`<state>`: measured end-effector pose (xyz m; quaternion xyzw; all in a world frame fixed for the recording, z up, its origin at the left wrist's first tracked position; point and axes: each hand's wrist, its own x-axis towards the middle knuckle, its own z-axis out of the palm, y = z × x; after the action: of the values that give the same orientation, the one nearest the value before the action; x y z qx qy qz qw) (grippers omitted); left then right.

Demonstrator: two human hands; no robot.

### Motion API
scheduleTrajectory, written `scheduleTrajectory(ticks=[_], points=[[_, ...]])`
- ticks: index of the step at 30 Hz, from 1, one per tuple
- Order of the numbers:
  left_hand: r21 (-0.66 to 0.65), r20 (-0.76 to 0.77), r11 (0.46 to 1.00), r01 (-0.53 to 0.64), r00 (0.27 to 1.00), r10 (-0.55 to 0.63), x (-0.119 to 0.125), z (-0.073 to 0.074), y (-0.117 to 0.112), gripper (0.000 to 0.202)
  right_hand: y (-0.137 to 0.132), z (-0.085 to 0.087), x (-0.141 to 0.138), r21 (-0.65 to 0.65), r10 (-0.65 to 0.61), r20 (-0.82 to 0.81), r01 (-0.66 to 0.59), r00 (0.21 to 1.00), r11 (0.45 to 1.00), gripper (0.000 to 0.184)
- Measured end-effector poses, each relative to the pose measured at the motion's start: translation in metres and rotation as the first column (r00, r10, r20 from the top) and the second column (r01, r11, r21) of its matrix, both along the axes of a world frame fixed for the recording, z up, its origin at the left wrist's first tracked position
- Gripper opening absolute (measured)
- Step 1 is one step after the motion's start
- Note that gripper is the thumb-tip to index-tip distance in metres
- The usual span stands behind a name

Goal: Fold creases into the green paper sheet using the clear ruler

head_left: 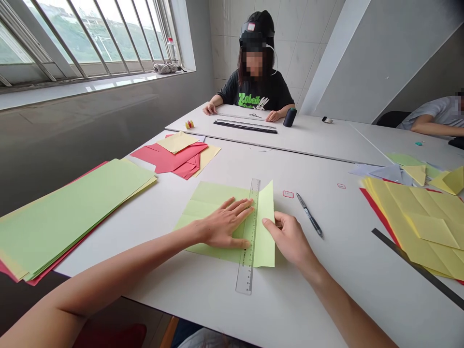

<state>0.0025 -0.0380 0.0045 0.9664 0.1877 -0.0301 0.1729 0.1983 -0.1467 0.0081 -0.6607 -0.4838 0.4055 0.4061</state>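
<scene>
A sheet of light green paper (208, 195) lies flat on the white table, with faint crease lines across it. Over it, running away from me, is a clear plastic ruler (244, 278). My left hand (228, 224) rests palm down with fingers spread, pressing the ruler and the paper. To the right of the ruler the paper's edge flap (266, 217) is bent upward. My right hand (286, 234) pinches that flap between thumb and fingers; some fingertips are hidden behind it.
A pen (309, 215) lies right of my right hand. Green and red sheets (79, 208) are stacked left; red and cream papers (181, 152) lie behind. Creased yellow papers (431, 227) and a dark strip (416, 266) are at right. A person (255, 87) sits opposite.
</scene>
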Motion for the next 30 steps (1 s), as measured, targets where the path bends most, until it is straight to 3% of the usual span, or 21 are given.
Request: scheduleTrajectory(ticks=[6, 15, 21, 25, 30], points=[[0.002, 0.008, 1.000, 0.002, 1.000, -0.002, -0.001, -0.002, 0.000, 0.094, 0.006, 0.005, -0.016, -0.032, -0.033, 0.069, 0.036, 0.997, 0.999, 0.034], [-0.013, 0.022, 1.000, -0.001, 1.000, 0.002, -0.001, -0.003, 0.000, 0.094, -0.010, 0.006, 0.000, 0.006, -0.056, -0.078, 0.057, 0.995, 0.998, 0.030], [-0.004, 0.020, 1.000, 0.001, 1.000, -0.001, -0.001, -0.004, 0.001, 0.094, -0.009, 0.005, -0.009, -0.051, -0.017, -0.131, 0.010, 0.991, 0.999, 0.029], [-0.001, 0.033, 1.000, 0.009, 0.999, -0.008, -0.001, -0.005, 0.001, 0.091, -0.007, 0.005, -0.020, -0.092, 0.000, -0.073, -0.007, 0.997, 0.996, 0.025], [0.000, 0.031, 1.000, 0.014, 0.999, -0.014, -0.001, -0.005, 0.001, 0.091, -0.003, 0.008, -0.037, -0.078, -0.033, 0.124, 0.043, 0.992, 0.996, 0.030]])
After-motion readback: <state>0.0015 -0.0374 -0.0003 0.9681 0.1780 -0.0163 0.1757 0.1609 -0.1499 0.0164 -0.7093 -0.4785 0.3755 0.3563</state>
